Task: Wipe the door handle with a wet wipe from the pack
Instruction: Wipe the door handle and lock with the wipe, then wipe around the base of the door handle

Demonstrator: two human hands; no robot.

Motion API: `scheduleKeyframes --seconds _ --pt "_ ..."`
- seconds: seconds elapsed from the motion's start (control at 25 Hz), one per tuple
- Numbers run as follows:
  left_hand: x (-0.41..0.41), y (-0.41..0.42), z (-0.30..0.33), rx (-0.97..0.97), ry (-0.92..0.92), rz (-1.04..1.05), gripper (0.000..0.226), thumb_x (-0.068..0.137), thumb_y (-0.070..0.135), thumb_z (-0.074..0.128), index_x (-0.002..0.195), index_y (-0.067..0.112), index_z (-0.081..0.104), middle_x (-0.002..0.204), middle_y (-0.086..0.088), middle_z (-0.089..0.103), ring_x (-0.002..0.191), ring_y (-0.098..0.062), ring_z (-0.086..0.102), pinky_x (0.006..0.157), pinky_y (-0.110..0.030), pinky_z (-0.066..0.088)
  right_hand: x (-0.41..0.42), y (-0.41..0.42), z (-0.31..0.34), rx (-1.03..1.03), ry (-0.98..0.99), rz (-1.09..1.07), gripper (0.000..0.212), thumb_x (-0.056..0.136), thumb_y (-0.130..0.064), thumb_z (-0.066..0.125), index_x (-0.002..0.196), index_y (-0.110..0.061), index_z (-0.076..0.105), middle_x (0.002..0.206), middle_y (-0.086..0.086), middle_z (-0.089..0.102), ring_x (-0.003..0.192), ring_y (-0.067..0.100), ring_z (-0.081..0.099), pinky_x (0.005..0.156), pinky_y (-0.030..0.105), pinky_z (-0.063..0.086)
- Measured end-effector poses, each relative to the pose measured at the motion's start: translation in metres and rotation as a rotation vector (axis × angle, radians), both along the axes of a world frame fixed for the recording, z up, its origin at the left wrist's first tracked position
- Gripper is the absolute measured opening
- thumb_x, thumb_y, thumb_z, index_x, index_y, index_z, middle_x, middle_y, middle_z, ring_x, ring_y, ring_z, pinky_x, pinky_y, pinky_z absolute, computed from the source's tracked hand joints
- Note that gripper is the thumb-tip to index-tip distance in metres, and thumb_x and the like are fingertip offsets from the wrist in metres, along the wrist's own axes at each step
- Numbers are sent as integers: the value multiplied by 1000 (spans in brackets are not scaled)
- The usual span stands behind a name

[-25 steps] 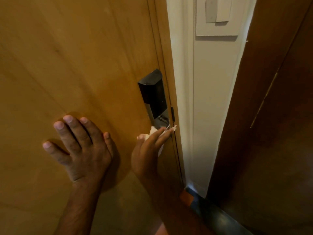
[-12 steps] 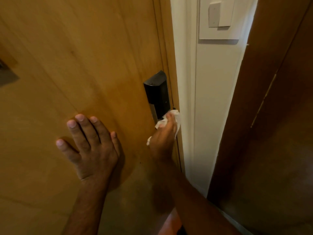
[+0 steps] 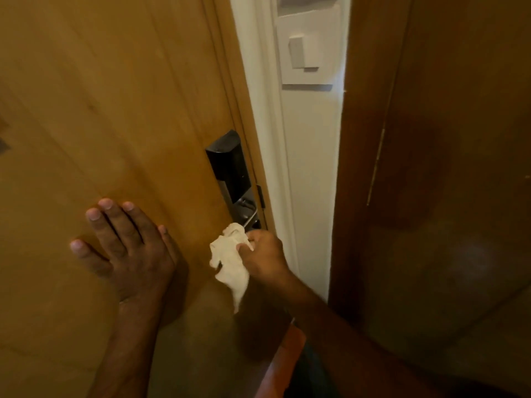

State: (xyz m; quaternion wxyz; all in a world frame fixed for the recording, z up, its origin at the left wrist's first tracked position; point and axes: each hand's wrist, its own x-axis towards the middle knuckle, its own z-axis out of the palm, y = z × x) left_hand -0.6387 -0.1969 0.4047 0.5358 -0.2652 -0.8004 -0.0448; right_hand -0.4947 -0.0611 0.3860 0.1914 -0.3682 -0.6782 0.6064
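A black and silver lock plate with a metal door handle point(image 3: 249, 215) is fixed near the right edge of the light wooden door point(image 3: 109, 110). My right hand point(image 3: 265, 255) sits just below the handle, fingers closed on a crumpled white wet wipe point(image 3: 228, 259) whose tail hangs down to the left. The top of the wipe touches the lower end of the handle. My left hand point(image 3: 126, 248) lies flat on the door to the left, fingers spread, holding nothing. The wipe pack is not in view.
A white door frame and wall strip point(image 3: 310, 168) with a light switch point(image 3: 301, 53) runs right of the door. A dark brown wooden panel with a brass hinge point(image 3: 376, 165) fills the right side. An orange object point(image 3: 287, 357) shows below my right forearm.
My right hand with the wipe has dropped from the lock plate to below the handle, and the wipe now hangs longer. The left hand stays flat on the door.
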Motion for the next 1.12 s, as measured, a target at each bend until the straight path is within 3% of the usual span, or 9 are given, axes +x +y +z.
scheduleKeyframes --seconds 0.08,0.24,0.36,0.48,0.6,0.72,0.84,1.0,1.12 --pt "15 13 5 70 -110 -20 68 102 26 44 155 -13 24 160 -40 16 150 -56 11 109 -79 18 30 25 17 -112 159 31 11 88 -11 65 95 -18 70 97 5 73 82 17 70 57 23 53" --pt "54 60 17 149 -332 -213 69 102 30 41 157 -6 18 161 -43 12 148 -60 11 116 -72 1 99 81 58 -339 507 -201 35 85 11 53 69 -14 72 63 2 74 61 19 71 51 26 56" --pt "99 114 16 -9 -315 -521 69 99 23 50 154 -11 25 159 -42 19 148 -60 16 117 -72 8 162 117 78 -433 613 -417 29 76 20 38 82 6 64 83 16 73 78 26 73 63 31 61" --pt "152 169 10 -206 -338 -766 74 99 25 49 156 -8 19 163 -38 13 152 -54 9 121 -66 10 236 134 82 -211 466 -553 26 78 17 53 88 -2 68 105 16 68 97 27 68 86 35 57" --pt "217 218 8 -321 -372 -948 74 99 32 44 157 -8 18 164 -37 14 153 -51 9 122 -64 14 313 141 89 182 188 -806 13 79 -7 74 91 -12 73 89 0 72 80 10 69 61 24 55" --pt "293 258 7 -418 -361 -1108 73 100 29 48 156 -10 22 163 -38 18 152 -52 13 121 -64 17 383 142 94 408 87 -969 8 74 -13 73 80 -18 71 71 -12 66 55 -5 61 41 10 41" --pt "372 281 -6 -523 -357 -1227 74 99 29 51 155 -10 23 162 -38 20 151 -52 15 121 -64 20 452 142 82 399 132 -1172 26 66 -11 69 87 -20 58 75 -14 58 57 -4 58 36 7 38" --pt "485 280 -55 -665 -362 -1378 76 98 31 53 155 -9 23 162 -37 22 152 -51 17 121 -62 18 555 137 21 216 150 -1404 27 85 -4 58 101 -20 43 88 -9 52 89 16 63 60 25 59" --pt "555 260 -114 -857 -420 -1420 79 98 35 55 157 -6 22 164 -35 18 153 -50 13 122 -61 17 623 114 -52 76 -59 -1535 17 85 -4 58 100 -11 61 95 8 69 91 24 67 64 20 55"
